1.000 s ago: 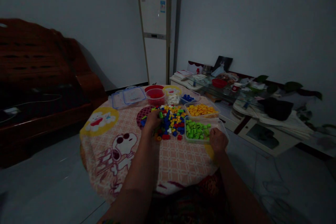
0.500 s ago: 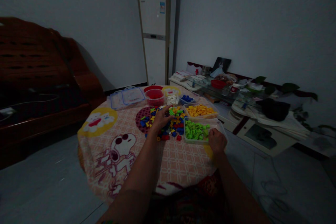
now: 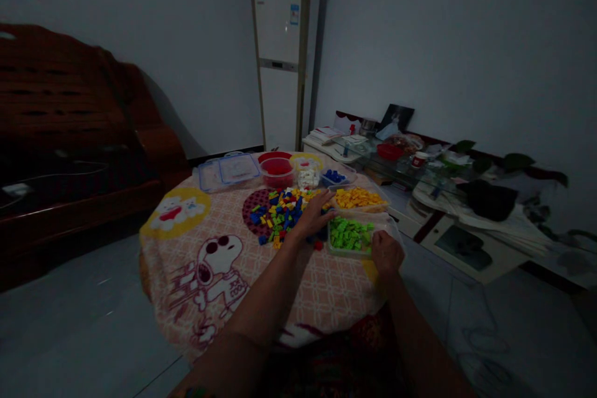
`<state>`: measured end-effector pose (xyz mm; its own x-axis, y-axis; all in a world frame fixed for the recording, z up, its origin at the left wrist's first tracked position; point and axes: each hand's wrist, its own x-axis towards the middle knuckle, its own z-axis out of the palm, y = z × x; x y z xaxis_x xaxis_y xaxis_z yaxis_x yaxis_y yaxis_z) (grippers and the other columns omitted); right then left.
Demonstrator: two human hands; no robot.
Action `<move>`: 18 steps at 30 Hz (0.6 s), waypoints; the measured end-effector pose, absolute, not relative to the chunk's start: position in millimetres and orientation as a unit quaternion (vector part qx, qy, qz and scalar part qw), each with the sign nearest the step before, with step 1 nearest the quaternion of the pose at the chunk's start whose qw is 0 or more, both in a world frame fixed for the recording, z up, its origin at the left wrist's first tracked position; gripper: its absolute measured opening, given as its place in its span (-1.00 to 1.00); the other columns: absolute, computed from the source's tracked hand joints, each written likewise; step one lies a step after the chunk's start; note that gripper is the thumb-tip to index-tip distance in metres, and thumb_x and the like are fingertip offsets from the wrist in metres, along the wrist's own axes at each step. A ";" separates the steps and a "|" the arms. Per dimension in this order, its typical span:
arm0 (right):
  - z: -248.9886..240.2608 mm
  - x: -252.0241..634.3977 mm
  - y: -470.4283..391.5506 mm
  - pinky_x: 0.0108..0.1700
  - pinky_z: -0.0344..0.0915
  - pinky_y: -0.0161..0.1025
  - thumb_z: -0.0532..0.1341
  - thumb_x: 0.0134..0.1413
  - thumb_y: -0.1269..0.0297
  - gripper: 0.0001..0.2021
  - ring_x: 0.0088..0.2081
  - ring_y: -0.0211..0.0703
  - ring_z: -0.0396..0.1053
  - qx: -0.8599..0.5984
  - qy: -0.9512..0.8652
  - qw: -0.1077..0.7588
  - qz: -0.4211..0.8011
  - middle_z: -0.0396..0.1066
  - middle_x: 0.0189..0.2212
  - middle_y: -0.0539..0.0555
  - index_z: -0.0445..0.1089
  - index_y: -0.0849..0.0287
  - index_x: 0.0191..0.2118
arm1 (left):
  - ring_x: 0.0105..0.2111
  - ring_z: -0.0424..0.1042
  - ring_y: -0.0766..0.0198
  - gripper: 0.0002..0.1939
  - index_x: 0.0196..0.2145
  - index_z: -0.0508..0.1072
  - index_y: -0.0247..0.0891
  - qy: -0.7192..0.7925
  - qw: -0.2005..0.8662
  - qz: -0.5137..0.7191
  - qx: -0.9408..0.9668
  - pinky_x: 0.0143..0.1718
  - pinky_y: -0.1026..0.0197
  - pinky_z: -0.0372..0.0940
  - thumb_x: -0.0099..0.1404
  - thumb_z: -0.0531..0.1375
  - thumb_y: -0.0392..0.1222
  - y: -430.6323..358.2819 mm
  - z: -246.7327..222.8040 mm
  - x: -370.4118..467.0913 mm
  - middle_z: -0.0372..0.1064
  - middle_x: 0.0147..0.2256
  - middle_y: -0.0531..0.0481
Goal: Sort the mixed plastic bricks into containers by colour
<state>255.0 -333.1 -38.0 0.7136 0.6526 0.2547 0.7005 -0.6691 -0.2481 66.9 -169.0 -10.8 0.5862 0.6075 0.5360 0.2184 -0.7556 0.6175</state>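
Observation:
My left hand [image 3: 313, 219] reaches over the right side of a mixed heap of toy building bricks [image 3: 284, 208] in blue, yellow, red, green and white. Its fingers are stretched out and apart, with the tips by the left rim of a clear plastic box of green bricks [image 3: 349, 234]. No brick shows in that hand. My right hand [image 3: 387, 253] is closed at the right end of the same clear plastic box [image 3: 351, 254], fingers curled over its edge. Part of the heap lies hidden beneath my left hand and wrist.
Behind the green bricks stands a box of yellow bricks [image 3: 358, 198], then blue bricks [image 3: 334, 176], white bricks [image 3: 308, 178] and a round tub with red contents [image 3: 277, 173]. Blue-edged clear lids [image 3: 228, 171] lie at the back left of the round table. A cluttered cabinet [image 3: 448, 233] stands right.
My left hand has moved right, from above the middle of the heap to the left rim of the green-brick box. My right hand stays at that box's end. The view has shifted slightly.

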 end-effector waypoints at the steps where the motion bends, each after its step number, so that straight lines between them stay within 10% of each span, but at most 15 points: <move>1: -38.4 255.3 -333.1 -0.38 -0.10 -0.24 -0.01 0.39 0.24 -0.63 -0.44 -0.24 0.34 -0.910 -0.373 0.166 -0.072 0.55 -0.34 0.15 0.55 0.16 -0.23 | 0.30 0.19 0.03 -0.46 0.22 0.35 -0.23 0.277 0.233 0.403 0.841 0.33 -0.06 0.07 0.31 0.22 -0.09 -161.9 -9.9 58.2 0.23 0.27 -0.25; 9: -36.3 254.1 -333.5 -0.37 -0.06 -0.25 0.00 0.38 0.26 -0.64 -0.42 -0.23 0.36 -0.911 -0.372 0.161 -0.078 0.56 -0.33 0.16 0.55 0.17 -0.22 | 0.11 0.36 -0.14 -0.60 0.09 0.43 -0.46 0.658 0.145 0.374 0.637 0.14 -0.04 0.22 0.32 0.13 -0.28 -112.5 -18.7 -65.7 0.40 0.10 -0.36; 18: -36.3 254.9 -331.9 -0.37 -0.02 -0.28 -0.01 0.39 0.24 -0.63 -0.42 -0.23 0.37 -0.913 -0.367 0.157 -0.080 0.55 -0.33 0.17 0.56 0.18 -0.20 | -0.04 0.45 -0.15 -0.66 -0.04 0.56 -0.38 0.692 0.162 0.248 0.658 -0.13 0.05 0.28 0.32 0.14 -0.19 -104.5 -30.7 -69.7 0.52 -0.07 -0.33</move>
